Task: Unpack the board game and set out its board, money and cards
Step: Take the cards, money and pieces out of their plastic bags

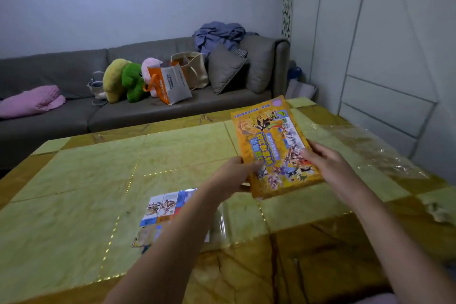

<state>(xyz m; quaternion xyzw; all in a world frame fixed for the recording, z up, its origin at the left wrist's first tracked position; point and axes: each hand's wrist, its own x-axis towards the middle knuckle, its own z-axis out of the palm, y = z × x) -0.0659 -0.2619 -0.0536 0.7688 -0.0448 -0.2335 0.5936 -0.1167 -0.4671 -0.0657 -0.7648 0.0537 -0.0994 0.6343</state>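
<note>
Game box [274, 145] is held between both hands, low over the table [86, 180]; can't tell if its far end rests on it. Left hand [237, 175] grips the box's left edge, right hand [328, 163] grips the right edge. Looks like thin, flat cardboard: likely light, fairly stiff, glossy so probably slick. Best hold: opposite long edges, pinch firm. Printed sheet [162, 205] lies under the left forearm; plastic wrap [370, 145] lies just past the right hand.

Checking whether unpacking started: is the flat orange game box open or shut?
Shut, it seems: the flat orange game box shows its printed lid on, no contents visible; left hand and right hand grip its sides.
</note>
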